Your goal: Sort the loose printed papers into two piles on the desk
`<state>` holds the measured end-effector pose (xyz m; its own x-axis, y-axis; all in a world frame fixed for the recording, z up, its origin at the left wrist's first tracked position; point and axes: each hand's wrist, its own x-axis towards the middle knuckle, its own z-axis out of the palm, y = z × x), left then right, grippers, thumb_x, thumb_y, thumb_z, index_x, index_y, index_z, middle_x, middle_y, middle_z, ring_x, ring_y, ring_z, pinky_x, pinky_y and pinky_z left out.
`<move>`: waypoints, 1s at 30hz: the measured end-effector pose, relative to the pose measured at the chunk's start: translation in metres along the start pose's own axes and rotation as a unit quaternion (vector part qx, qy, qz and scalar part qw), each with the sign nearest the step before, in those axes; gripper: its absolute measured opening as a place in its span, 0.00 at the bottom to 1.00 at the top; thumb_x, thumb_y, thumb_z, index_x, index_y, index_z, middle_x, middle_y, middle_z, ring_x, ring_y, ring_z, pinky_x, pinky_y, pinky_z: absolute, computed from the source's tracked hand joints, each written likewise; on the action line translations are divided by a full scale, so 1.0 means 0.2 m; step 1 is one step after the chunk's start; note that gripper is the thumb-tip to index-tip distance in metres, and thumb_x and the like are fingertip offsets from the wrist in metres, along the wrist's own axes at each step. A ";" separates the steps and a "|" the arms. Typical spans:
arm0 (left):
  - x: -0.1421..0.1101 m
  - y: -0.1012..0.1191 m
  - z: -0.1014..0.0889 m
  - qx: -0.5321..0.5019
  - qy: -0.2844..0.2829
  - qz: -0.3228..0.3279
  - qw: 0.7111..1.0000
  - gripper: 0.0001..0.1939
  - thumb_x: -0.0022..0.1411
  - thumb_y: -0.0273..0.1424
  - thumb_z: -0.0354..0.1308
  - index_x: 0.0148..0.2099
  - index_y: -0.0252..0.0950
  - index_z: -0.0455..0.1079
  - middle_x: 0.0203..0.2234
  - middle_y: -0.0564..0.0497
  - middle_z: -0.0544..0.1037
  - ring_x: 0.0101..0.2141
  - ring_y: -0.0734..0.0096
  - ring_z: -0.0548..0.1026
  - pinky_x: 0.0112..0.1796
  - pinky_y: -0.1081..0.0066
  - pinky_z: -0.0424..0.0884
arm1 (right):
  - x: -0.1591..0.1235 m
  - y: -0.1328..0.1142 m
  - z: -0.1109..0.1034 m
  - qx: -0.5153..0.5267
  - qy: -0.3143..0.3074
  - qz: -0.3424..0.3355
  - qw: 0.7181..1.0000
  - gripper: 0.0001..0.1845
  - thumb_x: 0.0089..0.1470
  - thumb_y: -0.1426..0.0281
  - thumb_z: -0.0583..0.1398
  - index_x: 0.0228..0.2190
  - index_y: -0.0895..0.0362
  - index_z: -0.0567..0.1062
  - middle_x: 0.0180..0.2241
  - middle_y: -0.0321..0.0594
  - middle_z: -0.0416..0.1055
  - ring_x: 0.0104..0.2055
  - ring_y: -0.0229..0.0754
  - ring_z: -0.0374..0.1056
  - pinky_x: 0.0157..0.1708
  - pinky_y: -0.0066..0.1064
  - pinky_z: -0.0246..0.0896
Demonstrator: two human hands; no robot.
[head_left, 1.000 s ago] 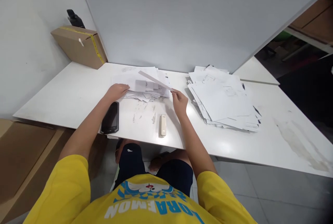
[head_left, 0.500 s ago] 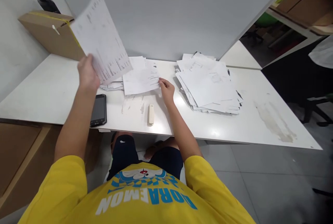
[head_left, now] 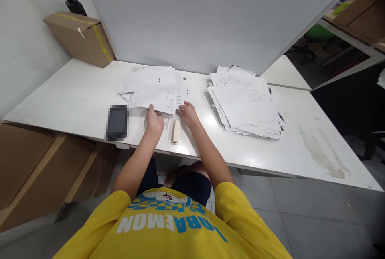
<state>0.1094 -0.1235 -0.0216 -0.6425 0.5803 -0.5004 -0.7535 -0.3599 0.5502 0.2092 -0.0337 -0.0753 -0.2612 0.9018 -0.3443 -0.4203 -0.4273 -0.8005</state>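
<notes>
My left hand (head_left: 155, 121) grips the near edge of a printed paper sheet (head_left: 153, 94), thumb on top. That sheet lies over a loose pile of papers (head_left: 126, 84) at the back of the desk. My right hand (head_left: 189, 113) is closed at the lower right corner of papers (head_left: 179, 98) just beside and partly under the sheet. A cream stapler (head_left: 176, 131) rests between my forearms, close to the desk's front edge. The fingers beneath the sheets are hidden.
To the right stands a thick, uneven stack of papers (head_left: 245, 104). A dark handheld device (head_left: 117, 122), blurred out, lies at the left front. A cardboard box (head_left: 78, 40) with yellow tape leans at the back left. A grey partition (head_left: 210, 18) closes off the white desk (head_left: 75, 94).
My left hand has come down and rightward, bringing the raised sheet onto the papers by my right hand. My right hand stays at the papers' edge. The view has shifted slightly.
</notes>
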 end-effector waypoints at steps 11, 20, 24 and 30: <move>0.10 -0.09 -0.03 0.057 -0.091 0.067 0.992 0.06 0.65 0.22 0.56 0.43 0.37 0.69 0.48 0.44 0.80 0.50 0.67 0.78 0.54 0.67 0.72 | -0.01 -0.07 -0.01 -0.096 -0.101 -0.025 0.990 0.15 0.48 0.62 0.66 0.36 0.53 0.71 0.38 0.39 0.78 0.43 0.47 0.75 0.45 0.42 0.74; 0.37 0.10 -0.15 0.181 -0.145 0.286 0.930 0.33 0.55 0.33 0.70 0.59 0.46 0.59 0.56 0.44 0.71 0.56 0.65 0.73 0.54 0.67 0.71 | -0.01 -0.20 -0.07 -0.198 -0.093 -0.344 0.913 0.24 0.51 0.50 0.64 0.44 0.51 0.72 0.48 0.43 0.75 0.55 0.51 0.69 0.58 0.44 0.64; 0.45 0.19 -0.16 0.241 -0.279 0.274 0.888 0.37 0.50 0.45 0.73 0.58 0.45 0.62 0.53 0.44 0.73 0.57 0.57 0.73 0.54 0.63 0.72 | 0.01 -0.21 -0.11 -0.193 -0.090 -0.347 0.913 0.24 0.50 0.49 0.65 0.42 0.51 0.72 0.46 0.43 0.75 0.51 0.50 0.70 0.54 0.43 0.66; 0.45 0.17 -0.17 0.315 -0.320 0.297 0.843 0.28 0.54 0.49 0.69 0.51 0.42 0.70 0.51 0.43 0.77 0.54 0.53 0.75 0.57 0.56 0.70 | 0.06 -0.14 -0.11 -0.193 -0.079 -0.318 0.925 0.22 0.48 0.48 0.65 0.36 0.51 0.71 0.37 0.38 0.73 0.42 0.45 0.69 0.47 0.40 0.67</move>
<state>0.0211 -0.1082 -0.0718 -0.5215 0.7819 0.3415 0.0279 -0.3844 0.9227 0.2369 -0.0100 -0.0683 -0.2037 0.9292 0.3084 -0.1990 0.2691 -0.9423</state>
